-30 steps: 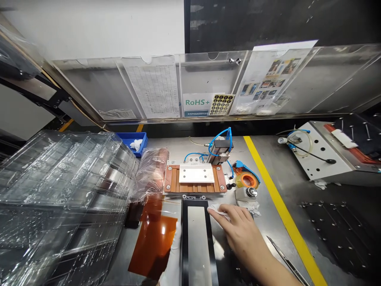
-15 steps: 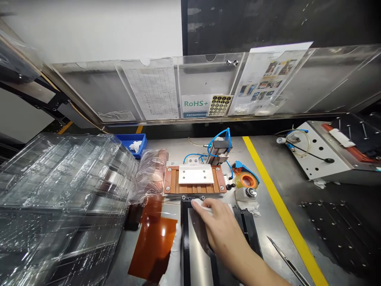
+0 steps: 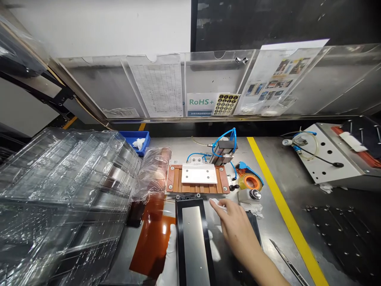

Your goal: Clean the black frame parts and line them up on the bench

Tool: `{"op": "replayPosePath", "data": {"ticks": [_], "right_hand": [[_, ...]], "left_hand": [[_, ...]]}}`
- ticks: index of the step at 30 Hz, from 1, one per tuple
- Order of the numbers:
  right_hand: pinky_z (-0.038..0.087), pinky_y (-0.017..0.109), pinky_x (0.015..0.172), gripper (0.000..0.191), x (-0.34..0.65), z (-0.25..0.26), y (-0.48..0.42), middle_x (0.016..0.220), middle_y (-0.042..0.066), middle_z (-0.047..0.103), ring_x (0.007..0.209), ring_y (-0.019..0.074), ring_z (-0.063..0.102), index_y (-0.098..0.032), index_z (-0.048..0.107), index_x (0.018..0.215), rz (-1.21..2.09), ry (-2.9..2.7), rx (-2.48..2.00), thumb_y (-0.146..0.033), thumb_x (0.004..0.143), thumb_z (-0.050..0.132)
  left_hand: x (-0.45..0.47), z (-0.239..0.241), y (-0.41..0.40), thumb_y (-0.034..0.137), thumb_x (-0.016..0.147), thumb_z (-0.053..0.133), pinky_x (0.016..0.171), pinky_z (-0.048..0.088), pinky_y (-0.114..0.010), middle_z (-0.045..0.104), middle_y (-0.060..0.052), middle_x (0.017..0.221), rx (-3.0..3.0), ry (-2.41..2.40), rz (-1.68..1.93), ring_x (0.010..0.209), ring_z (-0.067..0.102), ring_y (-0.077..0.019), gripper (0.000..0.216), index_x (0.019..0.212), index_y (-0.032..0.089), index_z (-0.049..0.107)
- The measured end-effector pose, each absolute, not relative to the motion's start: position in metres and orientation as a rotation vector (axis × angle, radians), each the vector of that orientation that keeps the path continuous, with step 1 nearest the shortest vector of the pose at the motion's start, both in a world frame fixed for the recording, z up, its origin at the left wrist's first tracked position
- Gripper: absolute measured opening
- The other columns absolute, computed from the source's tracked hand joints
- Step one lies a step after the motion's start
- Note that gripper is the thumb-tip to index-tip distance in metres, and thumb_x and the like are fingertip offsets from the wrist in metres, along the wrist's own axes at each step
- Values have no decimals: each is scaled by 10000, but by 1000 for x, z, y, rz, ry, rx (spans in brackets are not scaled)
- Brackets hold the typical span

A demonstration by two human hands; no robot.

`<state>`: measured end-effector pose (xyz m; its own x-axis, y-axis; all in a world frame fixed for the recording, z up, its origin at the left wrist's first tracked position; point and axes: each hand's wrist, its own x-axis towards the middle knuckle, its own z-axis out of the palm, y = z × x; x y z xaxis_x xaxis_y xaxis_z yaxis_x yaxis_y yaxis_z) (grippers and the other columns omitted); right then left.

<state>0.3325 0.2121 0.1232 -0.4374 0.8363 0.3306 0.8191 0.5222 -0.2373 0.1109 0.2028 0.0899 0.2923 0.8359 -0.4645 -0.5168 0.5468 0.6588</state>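
A long black-framed panel [image 3: 193,234] with a grey middle lies lengthways on the steel bench in front of me. My left hand [image 3: 170,258], in a white glove, grips its left edge near the bottom of the view. My bare right hand [image 3: 235,224] sits just right of the panel's top end, fingers pressed on a small white wipe [image 3: 218,205]. An amber film sheet [image 3: 154,238] lies flat to the left of the panel. Behind the panel stands a copper-coloured fixture [image 3: 197,179] with a white plate on top.
A tall stack of clear plastic trays [image 3: 62,198] fills the left. A blue bin [image 3: 137,141] sits behind it. An orange tape roll [image 3: 249,182], a round metal knob [image 3: 253,194], tweezers [image 3: 287,262], a yellow floor line [image 3: 285,214] and a white machine [image 3: 330,159] lie to the right.
My right hand slid the wipe left onto the panel's top end, then back off it to the right. My gloved left hand kept its hold on the panel's left edge.
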Motion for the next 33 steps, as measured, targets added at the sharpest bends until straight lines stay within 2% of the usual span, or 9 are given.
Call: {"op": "replayPosePath", "data": {"ticks": [2, 6, 10, 14, 17, 21, 25, 29, 33], "right_hand": [[516, 372, 672, 533, 346, 107, 207, 987, 123, 595, 832, 244, 584, -169, 619, 1251, 87, -2340, -1403, 52, 836, 367], [545, 389, 694, 520, 370, 84, 194, 1006, 108, 574, 863, 242, 602, -211, 585, 1294, 228, -2261, -1475, 5, 877, 363], [563, 385, 718, 518, 379, 85, 187, 1026, 88, 550, 878, 229, 608, -269, 539, 1342, 351, -2214, -1428, -45, 899, 392], [547, 413, 790, 502, 365, 105, 190, 1054, 78, 516, 930, 228, 581, -303, 527, 1345, 446, -2118, -1407, -61, 932, 376], [535, 414, 799, 504, 351, 117, 195, 1067, 77, 502, 937, 224, 565, -302, 534, 1339, 479, -2095, -1363, -49, 933, 373], [534, 401, 796, 517, 342, 118, 198, 1057, 72, 507, 926, 217, 562, -301, 548, 1335, 510, -2090, -1326, -36, 926, 375], [536, 398, 795, 475, 347, 113, 196, 1042, 72, 515, 928, 217, 568, -294, 558, 1331, 530, -2057, -1341, -75, 950, 378], [541, 391, 780, 429, 357, 106, 189, 1020, 70, 529, 913, 215, 583, -289, 583, 1311, 528, -2058, -1363, -119, 967, 390], [550, 373, 761, 416, 366, 95, 179, 997, 66, 547, 891, 209, 601, -294, 603, 1303, 536, -2043, -1357, -149, 968, 404]], "left_hand": [[99, 83, 226, 483, 931, 552, 890, 549, -453, 624, -76, 1255, 385, 900, 915, 1060, 627, -264, 415, 1231, 201, 601], [80, 74, 249, 497, 933, 543, 892, 546, -460, 621, -88, 1264, 330, 967, 907, 1063, 627, -257, 431, 1252, 211, 585], [67, 72, 239, 553, 933, 506, 880, 552, -458, 641, -94, 1238, 297, 1048, 910, 1034, 642, -248, 473, 1267, 224, 575], [67, 77, 202, 738, 848, 460, 756, 591, -454, 727, -90, 1018, 290, 1128, 907, 916, 695, -306, 693, 1362, 276, 513], [75, 84, 170, 786, 824, 425, 689, 591, -426, 736, -32, 882, 298, 1182, 920, 857, 709, -327, 730, 1409, 351, 458], [98, 91, 142, 778, 834, 408, 741, 583, -418, 733, -43, 1000, 310, 1199, 924, 939, 697, -332, 707, 1395, 356, 486], [120, 94, 128, 835, 805, 324, 809, 556, -485, 685, -86, 1223, 322, 1077, 846, 1066, 653, -383, 761, 1322, 339, 582], [124, 98, 123, 850, 806, 242, 837, 538, -511, 672, -96, 1255, 262, 1035, 838, 1129, 621, -397, 811, 1288, 317, 619], [123, 102, 120, 837, 821, 237, 884, 530, -492, 670, -92, 1271, 212, 1068, 861, 1154, 612, -378, 810, 1287, 296, 621]]}}
